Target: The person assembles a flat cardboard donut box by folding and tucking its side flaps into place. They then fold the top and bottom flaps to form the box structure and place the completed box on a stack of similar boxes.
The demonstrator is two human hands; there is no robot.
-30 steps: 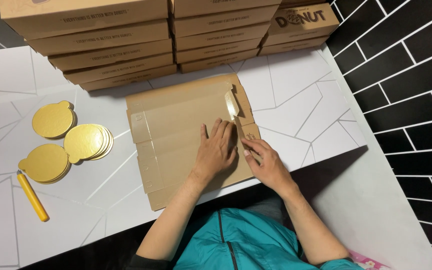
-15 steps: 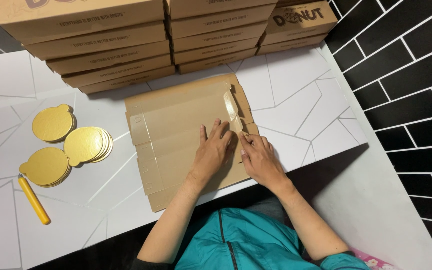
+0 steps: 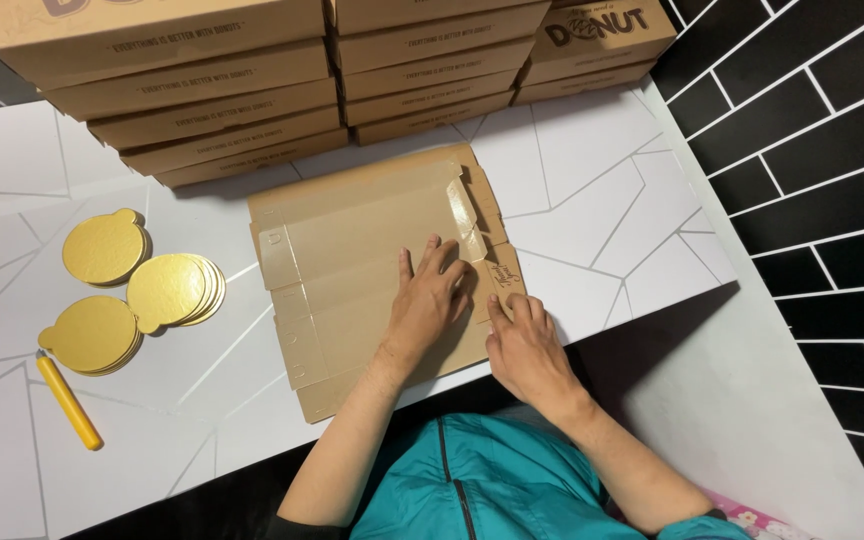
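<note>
We see a matt brown cardboard box blank [image 3: 372, 285], glossy gold foil cake boards [image 3: 167, 290], smooth white desk [image 3: 592, 200], yellow plastic cutter [image 3: 69, 400]

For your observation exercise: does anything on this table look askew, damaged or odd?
Nothing looks damaged or spilled. The flat cardboard box blank lies slightly skewed to the table edge, one end flap lifted, both hands pressing it. The gold discs overlap loosely.
</note>
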